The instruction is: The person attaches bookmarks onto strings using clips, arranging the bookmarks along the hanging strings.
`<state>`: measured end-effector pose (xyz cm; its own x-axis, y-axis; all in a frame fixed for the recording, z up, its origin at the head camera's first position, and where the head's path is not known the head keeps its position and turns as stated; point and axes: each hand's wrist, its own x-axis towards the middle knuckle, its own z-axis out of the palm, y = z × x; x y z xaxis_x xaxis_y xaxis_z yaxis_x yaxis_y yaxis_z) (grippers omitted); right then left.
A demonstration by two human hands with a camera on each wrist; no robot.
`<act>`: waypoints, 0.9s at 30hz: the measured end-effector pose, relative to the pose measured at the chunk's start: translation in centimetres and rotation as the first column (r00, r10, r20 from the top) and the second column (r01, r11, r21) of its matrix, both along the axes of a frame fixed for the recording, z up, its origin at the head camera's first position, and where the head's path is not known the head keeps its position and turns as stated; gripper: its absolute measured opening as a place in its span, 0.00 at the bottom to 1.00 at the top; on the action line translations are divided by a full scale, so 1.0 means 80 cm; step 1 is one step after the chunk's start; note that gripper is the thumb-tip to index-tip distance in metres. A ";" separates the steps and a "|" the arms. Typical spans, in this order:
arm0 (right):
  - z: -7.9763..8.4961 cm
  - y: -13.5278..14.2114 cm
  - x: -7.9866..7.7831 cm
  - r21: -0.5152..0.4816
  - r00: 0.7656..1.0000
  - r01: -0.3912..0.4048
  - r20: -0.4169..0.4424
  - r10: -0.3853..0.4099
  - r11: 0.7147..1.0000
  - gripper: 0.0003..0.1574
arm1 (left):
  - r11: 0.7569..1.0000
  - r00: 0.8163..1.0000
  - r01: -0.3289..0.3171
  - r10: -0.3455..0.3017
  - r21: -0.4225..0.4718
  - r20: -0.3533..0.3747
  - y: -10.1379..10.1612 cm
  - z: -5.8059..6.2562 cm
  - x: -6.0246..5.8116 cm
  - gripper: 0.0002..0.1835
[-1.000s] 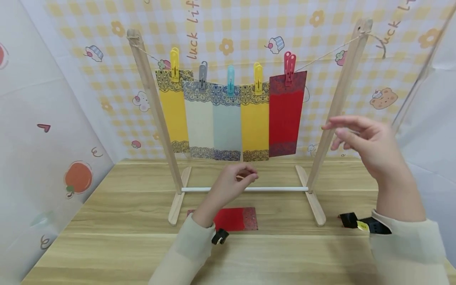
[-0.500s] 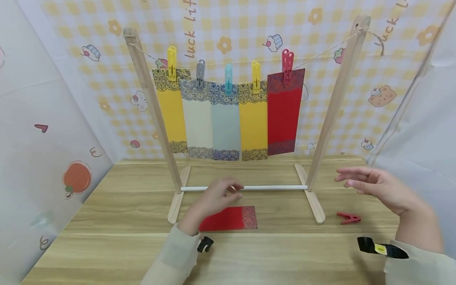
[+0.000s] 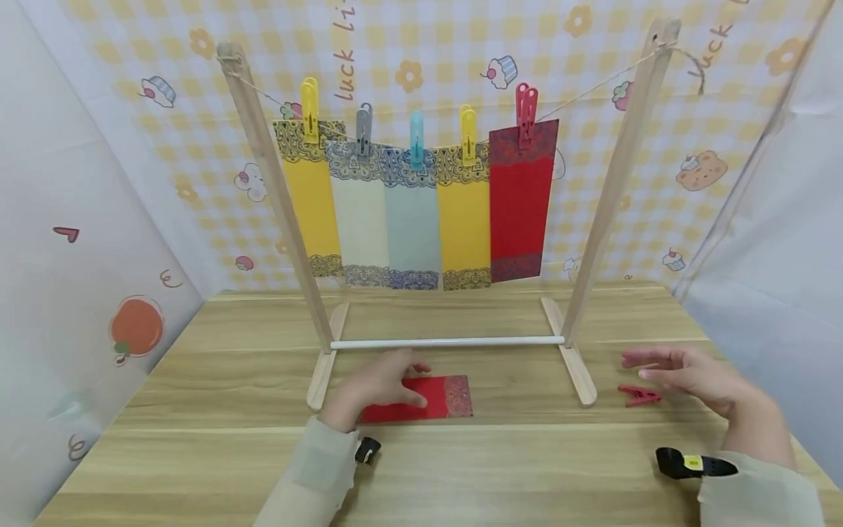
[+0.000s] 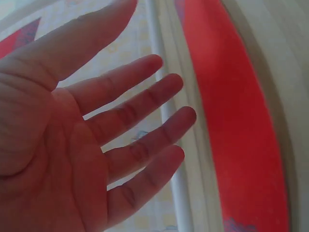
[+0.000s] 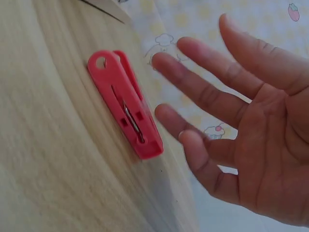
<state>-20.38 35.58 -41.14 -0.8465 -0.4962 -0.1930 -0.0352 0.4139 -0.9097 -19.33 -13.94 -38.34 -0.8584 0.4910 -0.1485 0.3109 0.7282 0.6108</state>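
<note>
My left hand point(image 3: 385, 382) hovers over a red card point(image 3: 436, 399) with a patterned end, which lies on the table in front of the rack. Its fingers are spread in the left wrist view, and nothing is in them. At the right, my right hand point(image 3: 691, 377) is above and beside a red clothespin point(image 3: 640, 396) on the tabletop. The right wrist view shows that clothespin point(image 5: 126, 106) apart from the loosely bent fingers, which hold nothing.
A wooden rack point(image 3: 602, 197) carries a string with yellow, pale and red cards point(image 3: 522, 205) hung by coloured clothespins point(image 3: 468, 137). A white rod point(image 3: 454, 342) joins its feet. Behind stands a checked cloth backdrop point(image 3: 448, 44).
Both hands have come down: the left moved left and down to the red card, the right sank toward the red clothespin. The view has shifted slightly; the hung cards stay in place.
</note>
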 end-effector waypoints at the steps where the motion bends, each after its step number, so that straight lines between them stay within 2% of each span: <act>1: -0.002 0.001 0.000 0.004 1.000 -0.015 0.006 0.015 1.000 0.28 | 1.000 1.000 0.005 -0.005 -0.016 0.002 -0.002 -0.001 0.000 0.27; 5: -0.006 -0.001 0.001 -0.031 0.994 -0.097 0.051 0.098 0.995 0.33 | 0.998 1.000 0.012 -0.013 -0.056 -0.013 -0.007 -0.003 0.000 0.27; 8: -0.009 -0.007 0.001 -0.045 0.986 -0.155 0.054 0.157 0.987 0.38 | 0.997 1.000 0.005 -0.007 -0.082 -0.029 -0.008 -0.003 0.001 0.27; 12: -0.011 -0.014 0.000 0.037 0.984 -0.177 0.020 0.177 0.983 0.40 | 0.992 0.999 -0.005 0.000 -0.126 -0.037 -0.009 -0.002 0.004 0.28; 17: -0.011 -0.021 -0.001 0.225 0.987 -0.124 -0.068 0.142 0.967 0.39 | 0.982 1.000 -0.014 0.014 -0.189 -0.001 -0.010 -0.001 0.011 0.32; 20: -0.011 -0.025 -0.002 0.293 0.988 -0.078 -0.102 0.112 0.953 0.38 | 0.975 1.000 -0.024 0.027 -0.221 0.013 -0.010 -0.001 0.013 0.35; 27: -0.004 -0.034 -0.004 0.320 0.992 -0.038 -0.104 0.075 0.946 0.31 | 0.959 0.999 -0.051 0.049 -0.280 -0.012 -0.004 -0.002 0.015 0.36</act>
<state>-20.73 32.84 -41.44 -0.8441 -0.4730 -0.2525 -0.1625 0.6745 -0.7202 -18.16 -14.26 -38.51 -0.8818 0.3868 -0.2700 0.2722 0.8847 0.3785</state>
